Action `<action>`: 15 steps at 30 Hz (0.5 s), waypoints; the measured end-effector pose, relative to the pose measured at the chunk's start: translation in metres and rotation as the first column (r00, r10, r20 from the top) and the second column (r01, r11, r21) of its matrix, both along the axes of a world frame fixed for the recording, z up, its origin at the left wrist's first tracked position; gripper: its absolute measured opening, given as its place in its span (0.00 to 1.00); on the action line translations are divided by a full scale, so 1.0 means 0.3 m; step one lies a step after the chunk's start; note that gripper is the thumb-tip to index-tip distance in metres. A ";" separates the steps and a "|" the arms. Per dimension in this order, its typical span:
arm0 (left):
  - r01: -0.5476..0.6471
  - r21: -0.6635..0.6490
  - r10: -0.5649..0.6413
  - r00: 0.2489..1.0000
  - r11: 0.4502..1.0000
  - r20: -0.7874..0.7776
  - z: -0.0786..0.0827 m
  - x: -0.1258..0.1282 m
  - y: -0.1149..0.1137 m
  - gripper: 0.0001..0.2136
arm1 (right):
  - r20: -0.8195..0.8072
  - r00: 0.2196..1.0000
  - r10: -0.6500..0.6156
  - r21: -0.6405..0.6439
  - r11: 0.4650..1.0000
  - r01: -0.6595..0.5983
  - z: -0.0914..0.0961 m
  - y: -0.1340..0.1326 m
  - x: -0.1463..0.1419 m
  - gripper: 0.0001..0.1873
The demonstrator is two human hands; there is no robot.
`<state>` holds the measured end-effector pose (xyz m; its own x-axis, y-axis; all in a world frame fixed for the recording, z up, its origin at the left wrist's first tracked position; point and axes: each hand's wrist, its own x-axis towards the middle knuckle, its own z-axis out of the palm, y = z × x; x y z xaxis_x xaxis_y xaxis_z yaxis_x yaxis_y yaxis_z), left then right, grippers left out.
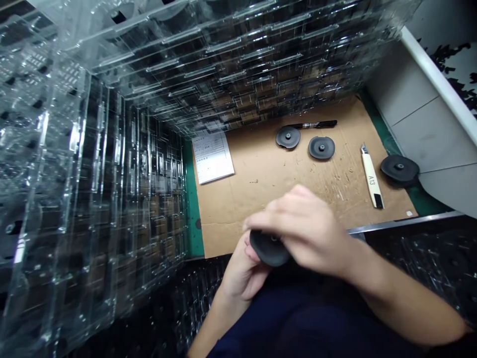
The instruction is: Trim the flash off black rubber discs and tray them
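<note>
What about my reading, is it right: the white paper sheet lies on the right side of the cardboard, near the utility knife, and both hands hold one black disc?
Not quite: the head view shows the white paper sheet on the left side of the cardboard, away from the utility knife. The left hand and right hand do hold one black disc.

person: one | navy garment [298,323]: dark, plain, smooth fabric | left forearm [212,328]: bare, beside garment | right forearm [406,303]: bare, beside garment | left hand [238,278]: ungloved | right hand [301,228]: ungloved
</note>
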<state>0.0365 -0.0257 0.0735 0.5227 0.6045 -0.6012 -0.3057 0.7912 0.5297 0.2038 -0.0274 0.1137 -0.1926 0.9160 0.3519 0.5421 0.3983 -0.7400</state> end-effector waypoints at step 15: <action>0.018 -0.006 -0.016 0.979 1.000 0.203 0.026 -0.007 0.017 0.28 | -0.015 0.926 -0.377 -0.398 0.852 0.340 -0.115 -0.128 0.054 0.14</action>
<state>0.0345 -0.0207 0.0812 0.6444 0.5905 -0.4859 -0.3931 0.8008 0.4518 0.2201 -0.0659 0.0793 0.1905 0.9809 -0.0387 0.5171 -0.1338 -0.8454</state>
